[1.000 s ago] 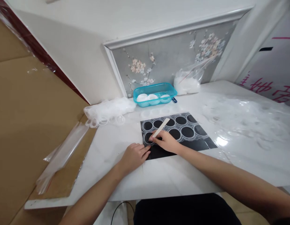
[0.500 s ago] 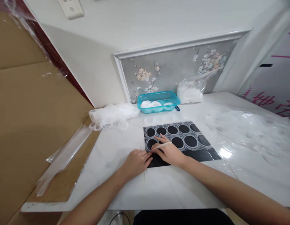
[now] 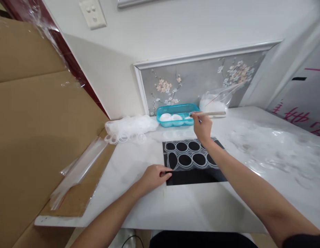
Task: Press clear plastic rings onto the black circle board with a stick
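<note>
A clear sheet of rings (image 3: 188,152) lies on a black rectangular mat (image 3: 196,177), its round openings in two rows. At the lower left corner, my left hand (image 3: 155,177) has thumb and index finger closed on the sheet's edge, where the nearest ring looks pulled out of round. My right hand (image 3: 203,129) is raised past the far side of the mat, closed around a pale pen-like stick (image 3: 213,113). The tip of that stick is over the right end of a blue-green plastic basket (image 3: 162,110), which holds several white round pieces (image 3: 176,117).
Loose clear rings (image 3: 123,137) and a pile of clear plastic (image 3: 134,124) sit left of the basket. Clear plastic scraps (image 3: 273,141) spread across the right side. A filled clear bag (image 3: 214,101) leans on the wall. Cardboard (image 3: 46,113) and flat bags (image 3: 79,172) border the left.
My right hand has lifted from the mat's left part and moved up and right to the basket, with the stick still in it. My left hand stays at the mat's corner.
</note>
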Available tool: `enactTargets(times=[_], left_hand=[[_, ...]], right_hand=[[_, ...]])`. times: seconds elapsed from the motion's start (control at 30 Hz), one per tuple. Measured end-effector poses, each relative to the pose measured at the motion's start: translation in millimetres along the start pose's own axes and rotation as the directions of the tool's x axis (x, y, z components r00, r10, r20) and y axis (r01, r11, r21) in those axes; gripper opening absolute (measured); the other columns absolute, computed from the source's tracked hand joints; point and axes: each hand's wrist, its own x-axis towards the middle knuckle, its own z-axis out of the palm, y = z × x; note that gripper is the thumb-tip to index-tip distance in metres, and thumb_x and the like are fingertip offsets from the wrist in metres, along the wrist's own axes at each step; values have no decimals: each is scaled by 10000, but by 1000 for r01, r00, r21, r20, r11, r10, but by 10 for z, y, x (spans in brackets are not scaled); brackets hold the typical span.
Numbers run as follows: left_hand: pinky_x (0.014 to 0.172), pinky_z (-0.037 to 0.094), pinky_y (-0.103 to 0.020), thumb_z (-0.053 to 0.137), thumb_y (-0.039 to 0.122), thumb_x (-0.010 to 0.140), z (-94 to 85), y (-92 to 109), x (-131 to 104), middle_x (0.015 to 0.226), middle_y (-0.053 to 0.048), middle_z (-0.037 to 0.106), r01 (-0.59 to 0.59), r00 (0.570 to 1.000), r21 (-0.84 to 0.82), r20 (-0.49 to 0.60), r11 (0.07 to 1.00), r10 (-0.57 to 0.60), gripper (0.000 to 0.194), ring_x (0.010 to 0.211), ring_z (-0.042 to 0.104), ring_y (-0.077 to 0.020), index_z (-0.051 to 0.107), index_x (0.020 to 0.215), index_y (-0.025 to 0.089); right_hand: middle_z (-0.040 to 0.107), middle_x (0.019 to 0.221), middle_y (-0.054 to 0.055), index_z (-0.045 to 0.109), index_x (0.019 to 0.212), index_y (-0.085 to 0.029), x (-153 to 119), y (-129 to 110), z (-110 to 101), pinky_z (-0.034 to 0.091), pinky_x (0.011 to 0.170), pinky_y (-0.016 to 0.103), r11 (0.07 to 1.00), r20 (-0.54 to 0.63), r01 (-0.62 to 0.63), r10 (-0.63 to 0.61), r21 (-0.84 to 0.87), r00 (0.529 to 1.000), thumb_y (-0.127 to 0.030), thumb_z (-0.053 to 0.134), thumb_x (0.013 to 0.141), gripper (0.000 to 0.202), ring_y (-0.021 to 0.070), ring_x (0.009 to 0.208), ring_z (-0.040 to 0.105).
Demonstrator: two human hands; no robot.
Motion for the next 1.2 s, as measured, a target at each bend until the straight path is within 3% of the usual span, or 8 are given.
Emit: enactTargets(times=[0.1, 0.2, 0.27, 0.37, 0.57, 0.87, 1.1, 1.2], left_hand=[[681, 478, -244, 621, 251, 893, -8, -4, 8, 808, -4, 668, -86, 994, 15, -64, 996, 86, 178, 699, 607, -137, 758, 996, 205], [830, 522, -318, 654, 248, 878, -17, -8, 66, 987, -54, 675, -183, 963, 86, -184, 979, 196, 135, 890, 645, -192, 710, 980, 181], [952, 504, -399, 666, 256, 876, -10, -25, 126, 1143, -93, 664, -233, 939, 167, -219, 958, 267, 150, 1063, 626, -243, 669, 1001, 174], [1045, 464, -465, 648, 286, 901, 16, -67, 213, 1309, -128, 613, -268, 933, 245, -173, 932, 314, 173, 1225, 569, -282, 619, 1030, 173], [1054, 469, -467, 576, 338, 956, 63, -106, 282, 1337, -144, 594, -276, 942, 318, -98, 907, 321, 221, 1284, 538, -281, 554, 1111, 182], [1045, 471, -470, 593, 334, 945, 105, -108, 296, 1303, -157, 605, -271, 936, 385, -110, 882, 335, 252, 1239, 557, -296, 552, 1117, 155], [1033, 476, -472, 591, 346, 943, 86, -95, 295, 1295, -149, 608, -265, 938, 383, -108, 885, 328, 248, 1233, 554, -297, 550, 1110, 168], [1034, 473, -468, 590, 340, 942, 84, -91, 296, 1297, -142, 607, -269, 938, 385, -105, 883, 331, 244, 1232, 551, -295, 543, 1114, 173]], right_hand=[[751, 995, 130, 725, 828, -160, -33, -10, 104, 482, 930, 424, 992, 179, -32, 10, 120, 984, -295, 508, 928, 274, 284, 990, 663], [767, 892, 94, 717, 757, -169, -455, -67, 224, 520, 826, 352, 975, 426, -72, -25, 209, 904, -283, 553, 903, 248, 248, 870, 701], [768, 833, 70, 714, 741, -171, -706, -82, 279, 529, 719, 302, 963, 501, -110, -30, 248, 865, -319, 562, 911, 272, 222, 773, 712], [773, 849, 63, 726, 768, -171, -849, -65, 307, 518, 646, 276, 941, 572, -180, -16, 285, 820, -378, 563, 916, 302, 214, 735, 717], [780, 898, 70, 742, 783, -181, -788, -44, 302, 539, 738, 293, 931, 615, -210, -18, 297, 788, -307, 591, 888, 223, 231, 834, 731], [761, 753, 64, 744, 838, -143, -811, -40, 303, 510, 637, 279, 947, 637, -240, 50, 215, 769, -363, 587, 889, 275, 229, 714, 714], [773, 853, 71, 736, 802, -159, -804, -55, 296, 514, 682, 278, 939, 642, -234, 19, 251, 766, -337, 587, 883, 246, 228, 783, 719], [760, 774, 69, 731, 770, -146, -808, -40, 296, 495, 618, 267, 948, 648, -237, 45, 212, 760, -374, 581, 893, 299, 220, 702, 700]])
